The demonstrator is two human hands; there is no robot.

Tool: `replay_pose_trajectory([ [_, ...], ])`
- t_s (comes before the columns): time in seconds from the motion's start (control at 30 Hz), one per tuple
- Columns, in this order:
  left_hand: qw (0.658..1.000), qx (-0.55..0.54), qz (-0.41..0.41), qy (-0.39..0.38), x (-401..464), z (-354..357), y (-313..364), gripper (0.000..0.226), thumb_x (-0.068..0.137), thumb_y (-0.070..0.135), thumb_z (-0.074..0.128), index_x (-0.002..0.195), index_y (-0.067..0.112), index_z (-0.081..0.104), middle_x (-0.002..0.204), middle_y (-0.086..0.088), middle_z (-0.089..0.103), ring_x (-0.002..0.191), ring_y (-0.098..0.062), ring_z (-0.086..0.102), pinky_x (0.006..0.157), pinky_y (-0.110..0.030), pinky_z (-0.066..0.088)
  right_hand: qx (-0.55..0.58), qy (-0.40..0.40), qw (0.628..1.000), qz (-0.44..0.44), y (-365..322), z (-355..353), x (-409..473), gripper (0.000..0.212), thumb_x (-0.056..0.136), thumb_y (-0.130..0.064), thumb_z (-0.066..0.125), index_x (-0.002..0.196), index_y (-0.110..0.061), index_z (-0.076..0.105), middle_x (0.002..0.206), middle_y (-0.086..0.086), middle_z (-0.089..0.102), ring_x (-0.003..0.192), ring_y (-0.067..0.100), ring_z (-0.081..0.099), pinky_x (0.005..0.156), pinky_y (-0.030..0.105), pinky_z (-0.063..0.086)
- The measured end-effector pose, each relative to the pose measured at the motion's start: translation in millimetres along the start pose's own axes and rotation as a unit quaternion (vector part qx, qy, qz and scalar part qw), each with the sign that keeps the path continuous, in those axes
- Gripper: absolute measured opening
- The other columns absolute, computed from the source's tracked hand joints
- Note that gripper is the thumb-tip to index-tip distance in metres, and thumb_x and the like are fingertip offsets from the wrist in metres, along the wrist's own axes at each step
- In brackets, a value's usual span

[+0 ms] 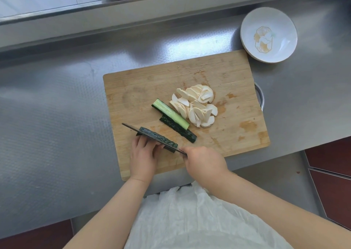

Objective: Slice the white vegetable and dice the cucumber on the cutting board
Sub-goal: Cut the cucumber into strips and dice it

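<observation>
A wooden cutting board [228, 74] lies on the steel counter. A pile of white vegetable slices [195, 106] sits near its middle. Beside the pile lie two long cucumber strips [171, 114], one cut face up, one skin up. A third cucumber piece [159, 137] lies near the board's front edge. My left hand [142, 157] presses on this piece with curled fingers. My right hand [205, 163] grips the handle of a knife [131, 128], whose blade runs lengthwise along the held cucumber piece. Part of that piece is hidden by the blade and my fingers.
A white bowl [268, 34] with a gold pattern stands just beyond the board's far right corner. A raised steel ledge [114, 3] runs along the back of the counter. The counter's front edge lies just below the board, with dark red floor [332, 182] to the right.
</observation>
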State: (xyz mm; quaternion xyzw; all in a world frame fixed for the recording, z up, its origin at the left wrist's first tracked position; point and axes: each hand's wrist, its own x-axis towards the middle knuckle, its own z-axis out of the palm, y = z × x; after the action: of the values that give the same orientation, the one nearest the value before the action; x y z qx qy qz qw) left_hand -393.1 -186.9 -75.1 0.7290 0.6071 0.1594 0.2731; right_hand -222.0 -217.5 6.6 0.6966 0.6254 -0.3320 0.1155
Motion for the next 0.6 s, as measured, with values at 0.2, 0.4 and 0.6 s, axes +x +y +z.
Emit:
replay_pose_trajectory([
  [0.2, 1.000, -0.007, -0.002, -0.004, -1, 1, -1, 0.013, 0.076, 0.008, 0.078, 0.088, 0.007, 0.072, 0.101, -0.013, 0.064, 0.103, -0.026, 0.039, 0.084, -0.034, 0.036, -0.014, -0.043, 0.999, 0.017, -9, -5, 6, 0.019, 0.094, -0.012, 0.045, 0.105, -0.021, 0.057, 0.071, -0.001, 0.047, 0.065, 0.024, 0.046, 0.044, 0.025, 0.024],
  [0.4, 1.000, -0.006, -0.001, -0.009, -1, 2, -6, 0.019, 0.082, 0.018, 0.068, 0.094, 0.003, 0.073, 0.107, -0.015, 0.065, 0.110, -0.028, 0.039, 0.090, -0.042, 0.040, -0.011, -0.085, 0.996, 0.041, -16, -17, 5, 0.029, 0.086, 0.002, 0.043, 0.106, -0.014, 0.057, 0.093, 0.007, 0.063, 0.072, 0.025, 0.046, 0.058, 0.031, 0.036],
  [0.6, 0.999, -0.017, 0.019, 0.020, 0, 0, -3, 0.033, 0.083, 0.031, 0.053, 0.084, 0.004, 0.071, 0.096, -0.015, 0.064, 0.102, -0.030, 0.041, 0.088, -0.022, 0.028, -0.002, -0.116, 0.992, 0.054, -19, -20, 13, 0.026, 0.087, 0.001, 0.043, 0.100, -0.013, 0.060, 0.094, 0.009, 0.063, 0.077, 0.027, 0.052, 0.059, 0.032, 0.041],
])
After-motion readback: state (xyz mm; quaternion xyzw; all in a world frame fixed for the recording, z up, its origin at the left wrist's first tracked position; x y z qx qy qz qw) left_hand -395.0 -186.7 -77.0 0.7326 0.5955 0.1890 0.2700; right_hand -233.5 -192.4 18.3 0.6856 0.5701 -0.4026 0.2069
